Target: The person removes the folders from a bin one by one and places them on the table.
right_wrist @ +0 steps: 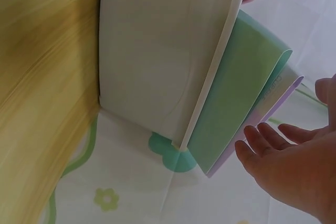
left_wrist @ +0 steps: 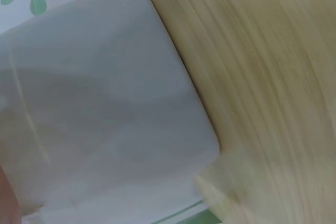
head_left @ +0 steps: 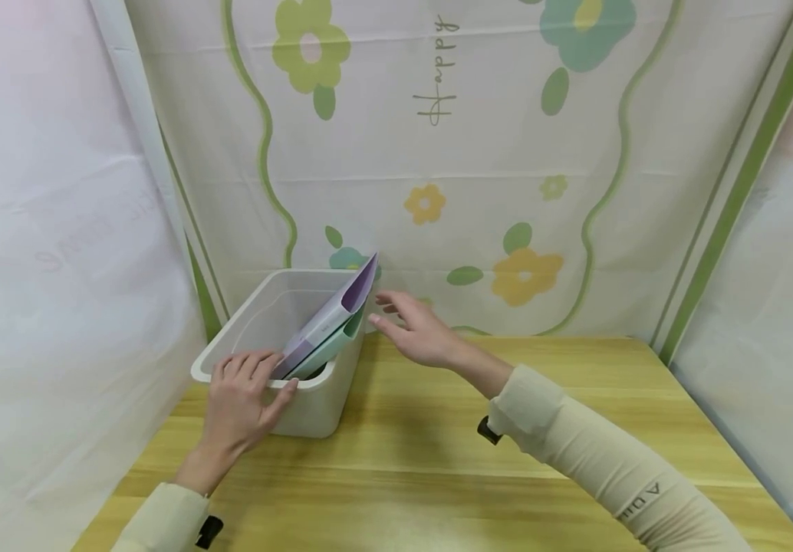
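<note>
A white plastic storage bin (head_left: 337,406) stands at the left of the table. Two file folders, one purple (head_left: 320,326) and one green (head_left: 330,351), lean in it side by side, their upper ends sticking out past the right rim. My left hand (head_left: 241,399) grips the bin's near rim, its fingers over the edge and close to the purple folder's lower end. In the left wrist view the bin's wall (left_wrist: 121,93) fills much of the picture. Just right of the folders, my right hand (head_left: 420,333) hovers with extended fingers, holding nothing. The right wrist view shows this hand (right_wrist: 294,166) beside the purple folder.
The wooden table (head_left: 507,429) extends to the right and front of the bin. Behind it hangs a white flower-printed cloth (head_left: 383,146), with further cloth walls on the left (head_left: 58,307) and right (head_left: 769,291).
</note>
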Tool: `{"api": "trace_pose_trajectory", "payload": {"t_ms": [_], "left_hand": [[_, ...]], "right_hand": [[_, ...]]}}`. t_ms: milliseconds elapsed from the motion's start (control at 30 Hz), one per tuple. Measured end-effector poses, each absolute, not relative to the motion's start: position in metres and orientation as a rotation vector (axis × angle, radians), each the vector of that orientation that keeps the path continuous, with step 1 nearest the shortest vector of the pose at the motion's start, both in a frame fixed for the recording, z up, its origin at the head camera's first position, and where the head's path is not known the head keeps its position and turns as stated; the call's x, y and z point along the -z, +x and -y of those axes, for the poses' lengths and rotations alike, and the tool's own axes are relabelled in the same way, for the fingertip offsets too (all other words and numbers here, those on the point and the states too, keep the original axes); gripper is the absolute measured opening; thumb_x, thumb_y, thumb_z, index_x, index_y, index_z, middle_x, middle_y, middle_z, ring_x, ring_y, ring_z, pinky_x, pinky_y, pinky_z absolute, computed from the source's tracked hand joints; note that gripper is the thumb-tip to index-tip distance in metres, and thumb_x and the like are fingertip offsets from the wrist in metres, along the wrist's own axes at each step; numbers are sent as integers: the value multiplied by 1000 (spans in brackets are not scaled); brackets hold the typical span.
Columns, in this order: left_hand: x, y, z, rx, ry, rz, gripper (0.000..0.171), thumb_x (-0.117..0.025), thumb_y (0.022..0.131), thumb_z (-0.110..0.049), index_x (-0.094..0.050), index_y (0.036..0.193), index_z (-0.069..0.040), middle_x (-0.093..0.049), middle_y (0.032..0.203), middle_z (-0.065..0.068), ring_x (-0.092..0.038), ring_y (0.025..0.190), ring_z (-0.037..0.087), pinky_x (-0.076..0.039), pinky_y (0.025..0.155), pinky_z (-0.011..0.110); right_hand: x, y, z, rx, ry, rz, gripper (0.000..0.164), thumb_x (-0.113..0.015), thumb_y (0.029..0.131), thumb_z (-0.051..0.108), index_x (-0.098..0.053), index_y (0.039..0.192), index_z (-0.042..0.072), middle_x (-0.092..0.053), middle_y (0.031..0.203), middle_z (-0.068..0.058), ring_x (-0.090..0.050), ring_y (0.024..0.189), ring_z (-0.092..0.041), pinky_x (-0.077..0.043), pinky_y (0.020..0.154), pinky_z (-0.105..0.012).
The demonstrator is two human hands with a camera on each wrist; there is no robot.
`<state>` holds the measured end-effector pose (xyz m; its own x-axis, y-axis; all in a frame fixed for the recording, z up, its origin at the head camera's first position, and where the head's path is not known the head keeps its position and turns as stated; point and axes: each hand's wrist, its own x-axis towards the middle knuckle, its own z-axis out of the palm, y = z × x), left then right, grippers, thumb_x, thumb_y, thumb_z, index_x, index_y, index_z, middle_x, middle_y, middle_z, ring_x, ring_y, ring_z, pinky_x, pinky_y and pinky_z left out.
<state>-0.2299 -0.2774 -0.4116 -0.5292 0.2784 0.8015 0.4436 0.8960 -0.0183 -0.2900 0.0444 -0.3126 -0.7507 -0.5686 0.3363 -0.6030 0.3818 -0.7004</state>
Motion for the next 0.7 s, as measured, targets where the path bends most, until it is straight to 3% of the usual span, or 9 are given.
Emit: {"api": "trace_pose_trajectory", "payload": {"t_ms": [367,700], "left_hand": [[417,-230,288,210,-520,2144,76,-36,100,-68,-72,112,-1,-71,109,18,-62,101,40,-39,92,60],[422,-229,294,216,-546,2049,72,-44,99,-66,-73,101,-1,-71,97,16,-63,90,40,-40,87,59]], "right_hand": [[309,-288,-34,-1340,1123,2565,54,-50,108,32,-40,153,4,-46,154,-16,-47,139,-33,-39,114,-47],[308,-287,-28,-1349,1137,2558,55,-51,107,32,-40,153,3,-46,153,-20,-46,140,-35,-37,115,-51]]}}
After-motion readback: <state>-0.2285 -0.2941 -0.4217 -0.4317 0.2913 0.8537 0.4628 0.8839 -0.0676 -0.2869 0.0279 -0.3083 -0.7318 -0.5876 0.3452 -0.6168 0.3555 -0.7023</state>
